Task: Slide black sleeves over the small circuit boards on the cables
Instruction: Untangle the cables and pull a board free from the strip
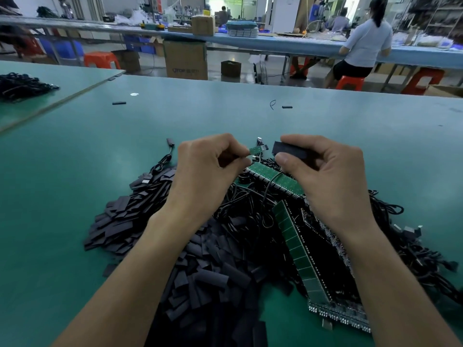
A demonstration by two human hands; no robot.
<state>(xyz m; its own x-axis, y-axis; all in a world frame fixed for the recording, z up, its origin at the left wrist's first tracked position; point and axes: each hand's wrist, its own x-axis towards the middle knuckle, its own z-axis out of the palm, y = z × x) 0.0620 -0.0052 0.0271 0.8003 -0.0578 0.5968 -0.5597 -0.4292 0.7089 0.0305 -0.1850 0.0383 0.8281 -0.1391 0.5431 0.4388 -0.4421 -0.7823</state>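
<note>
Both forearms reach forward over the green table (pixel 62 171), wrists raised, hands facing each other just above the work pile.

Left hand (pixel 208 171): fingers curled in, thumb and forefinger pinching one end of the small circuit board (pixel 256 149). The board is roughly level, its free end pointing right.

Right hand (pixel 328 179): thumb below and forefinger above, gripping a black sleeve (pixel 290 149). The other fingers are folded under. The sleeve's left end faces the board; it is near, not on it.

Below the hands: tangled black cables (pixel 245 211) with long green panel strips (pixel 295 251) lying on them. A heap of loose sleeves (pixel 160 236) lies under the left forearm.
</note>
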